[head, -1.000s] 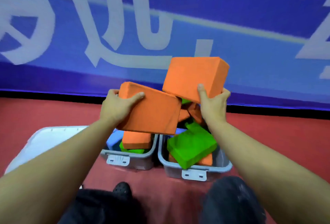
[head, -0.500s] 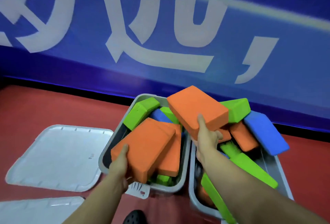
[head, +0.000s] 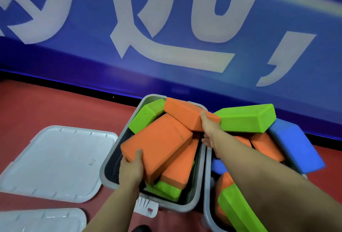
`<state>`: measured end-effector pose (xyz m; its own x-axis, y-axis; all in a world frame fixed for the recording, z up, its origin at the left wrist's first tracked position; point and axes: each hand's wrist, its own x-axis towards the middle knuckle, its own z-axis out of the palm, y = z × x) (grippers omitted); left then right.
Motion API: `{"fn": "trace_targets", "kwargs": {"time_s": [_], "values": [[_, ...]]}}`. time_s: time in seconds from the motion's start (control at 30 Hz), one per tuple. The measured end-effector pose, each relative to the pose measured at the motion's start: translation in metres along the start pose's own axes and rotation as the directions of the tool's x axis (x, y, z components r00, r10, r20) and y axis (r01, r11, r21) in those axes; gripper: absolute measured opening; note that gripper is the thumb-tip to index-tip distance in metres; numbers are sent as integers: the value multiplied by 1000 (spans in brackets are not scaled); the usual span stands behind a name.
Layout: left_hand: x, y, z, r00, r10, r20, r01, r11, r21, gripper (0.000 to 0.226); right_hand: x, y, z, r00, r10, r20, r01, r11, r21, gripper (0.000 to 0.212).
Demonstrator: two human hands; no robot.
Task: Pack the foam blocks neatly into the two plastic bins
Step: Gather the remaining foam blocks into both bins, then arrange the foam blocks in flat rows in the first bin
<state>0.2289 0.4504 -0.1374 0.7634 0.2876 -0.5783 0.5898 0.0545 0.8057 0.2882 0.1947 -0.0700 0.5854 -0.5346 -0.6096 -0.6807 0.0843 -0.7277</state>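
Note:
Two grey plastic bins stand side by side on the red floor, the left bin and the right bin. My left hand grips the near end of an orange foam block lying tilted in the left bin over another orange block and a green block. My right hand holds a second orange block at the far end of the left bin, beside a green block. The right bin holds a jumble of green, blue and orange blocks sticking out above the rim.
Two pale grey bin lids lie on the floor to the left, one beside the left bin and another nearer me. A blue wall banner with white characters rises right behind the bins. My right forearm crosses over the right bin.
Both hands have come down with their orange blocks. The left block now rests in the left bin, and the right hand's block has moved left to that bin's far end.

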Motion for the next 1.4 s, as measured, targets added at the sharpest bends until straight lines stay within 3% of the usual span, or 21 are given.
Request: {"fn": "trace_targets", "kwargs": {"time_s": [0.1, 0.17, 0.3, 0.4, 0.57, 0.67, 0.8, 0.87, 0.93, 1.07, 1.17, 1.3, 1.4], "values": [[-10, 5, 4, 998, 18, -66, -11, 994, 107, 89, -10, 15, -20, 994, 0, 105, 0, 1000, 0, 77], [-15, 7, 1, 996, 8, -91, 1, 995, 96, 93, -19, 25, -30, 982, -115, 148, 115, 993, 11, 66], [-10, 11, -6, 999, 13, -43, -14, 1000, -17, 104, -52, 47, -48, 928, -284, 239, 325, 933, -152, 42], [-21, 16, -6, 999, 36, -38, -34, 998, 48, 86, -84, 71, -78, 915, -294, 278, 354, 914, -199, 38], [-53, 18, 3, 985, -22, -169, 69, 960, 273, 96, -112, 112, -151, 928, -248, 279, 314, 923, -221, 44], [-72, 21, 8, 984, 22, -177, 41, 937, 346, 98, -120, 137, -195, 939, -256, 229, 308, 923, -230, 51], [-104, 28, 16, 969, 223, -101, -127, 809, 574, 92, -125, 174, -240, 932, -323, 163, 361, 855, -374, 58], [-127, 32, 23, 922, 388, 2, -298, 703, 645, 86, -127, 187, -255, 924, -342, 172, 383, 811, -442, 62], [-146, 26, 34, 883, 453, 124, -416, 632, 653, 81, -130, 194, -266, 922, -333, 201, 388, 772, -503, 63], [-174, -4, 71, 854, 302, 424, -516, 595, 615, 85, -121, 207, -279, 940, -270, 208, 341, 753, -563, 65], [-183, -29, 99, 778, 194, 597, -598, 519, 611, 90, -103, 221, -285, 966, -190, 176, 257, 780, -570, 67], [-176, -55, 129, 813, -52, 581, -448, 581, 679, 109, -54, 249, -292, 988, -125, 91, 153, 866, -476, 80], [-173, -62, 149, 838, -199, 507, -348, 522, 779, 82, -19, 265, -294, 991, -132, 23, 129, 897, -424, 98]]}}
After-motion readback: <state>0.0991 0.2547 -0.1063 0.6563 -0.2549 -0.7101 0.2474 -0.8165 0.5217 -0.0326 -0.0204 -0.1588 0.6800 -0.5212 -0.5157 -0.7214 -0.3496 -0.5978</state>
